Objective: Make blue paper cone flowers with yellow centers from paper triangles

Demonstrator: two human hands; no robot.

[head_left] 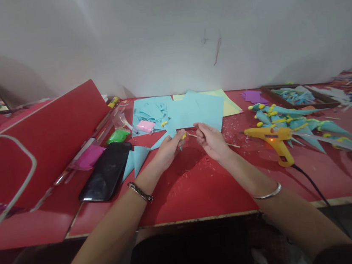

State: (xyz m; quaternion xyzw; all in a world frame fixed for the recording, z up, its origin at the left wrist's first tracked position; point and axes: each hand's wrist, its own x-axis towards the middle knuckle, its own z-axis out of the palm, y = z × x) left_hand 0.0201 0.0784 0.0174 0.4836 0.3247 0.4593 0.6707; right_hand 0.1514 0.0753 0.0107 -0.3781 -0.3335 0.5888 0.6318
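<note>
My left hand [169, 149] is closed, its thumb and fingertips pinching a small yellow lump [183, 136] that looks like soft clay. A pointed blue paper piece [159, 142] shows behind that hand; whether it is in the grip is hard to tell. My right hand [212, 141] has its fingers curled around a thin wooden stick [192, 135], whose end meets the yellow lump. A similar stick length [233, 145] shows past the right hand, perhaps the same one. Blue paper cones [140, 157] lie left of my left hand.
A yellow glue gun [271, 137] with a lit light lies at right, near several blue cones with yellow trim [303, 127]. Blue sheets [197, 110] lie behind my hands. A black phone [106, 172], clay packets [118, 135] and a standing red board [51, 134] are at left.
</note>
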